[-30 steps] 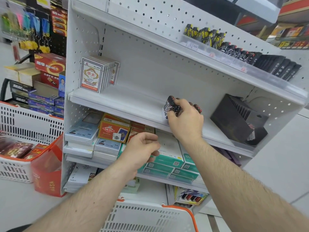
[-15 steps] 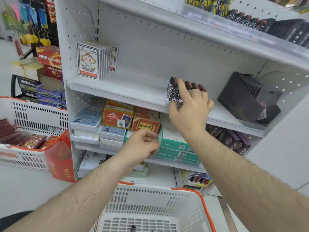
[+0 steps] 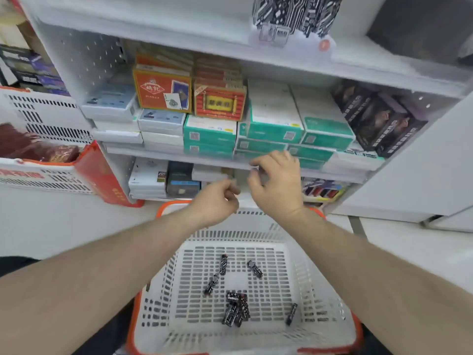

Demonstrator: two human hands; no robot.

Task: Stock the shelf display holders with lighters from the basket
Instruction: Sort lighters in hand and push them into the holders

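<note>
- Lighters (image 3: 236, 308): a loose cluster lies on the floor of the basket (image 3: 317, 290) at 6 o'clock, with singles scattered toward 12 and 3 o'clock of it. Judged light, rigid and smooth-bodied; pinch each across its long flat sides, or gather several side by side.
- Left hand (image 3: 217, 201): above the basket's far rim, fingers loosely curled inward, holding nothing.
- Right hand (image 3: 276, 183): just beside the left, fingers spread and relaxed, empty, in front of the lower shelf edge (image 3: 179, 156).
- Filled holder (image 3: 294, 14): at 12 o'clock on the upper shelf.
</note>
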